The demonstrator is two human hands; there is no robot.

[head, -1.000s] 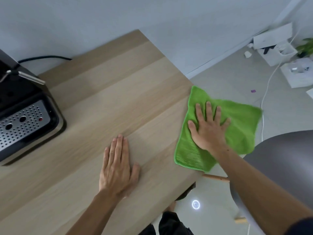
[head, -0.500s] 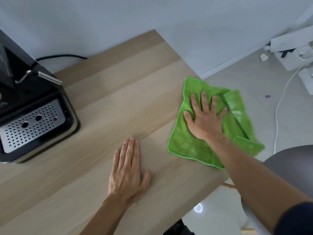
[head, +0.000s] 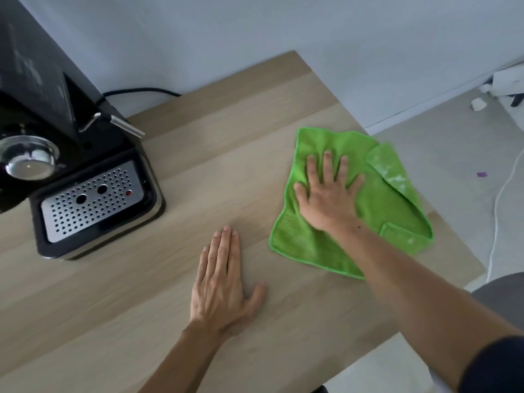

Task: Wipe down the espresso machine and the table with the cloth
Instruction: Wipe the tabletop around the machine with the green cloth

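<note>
A green cloth (head: pixel 391 205) lies on the right part of the light wooden table (head: pixel 215 154), its right edge folded over. My right hand (head: pixel 329 194) presses flat on the cloth with fingers spread. My left hand (head: pixel 224 282) rests flat on the bare wood near the middle, palm down, holding nothing. The black espresso machine (head: pixel 56 131) stands at the table's left, with a perforated metal drip tray (head: pixel 93 199), a steam wand (head: pixel 124 126) and a metal portafilter (head: pixel 27 163).
A black power cord (head: pixel 141 90) runs behind the machine along the white wall. The table's right edge drops to a pale floor with a white cable (head: pixel 502 205) and white boxes (head: pixel 507 80). A grey chair seat (head: pixel 499 287) sits at lower right.
My right hand has slid the cloth leftward from the table's right edge onto the wood, and the cloth's right side has folded over. My left hand stayed flat on the table.
</note>
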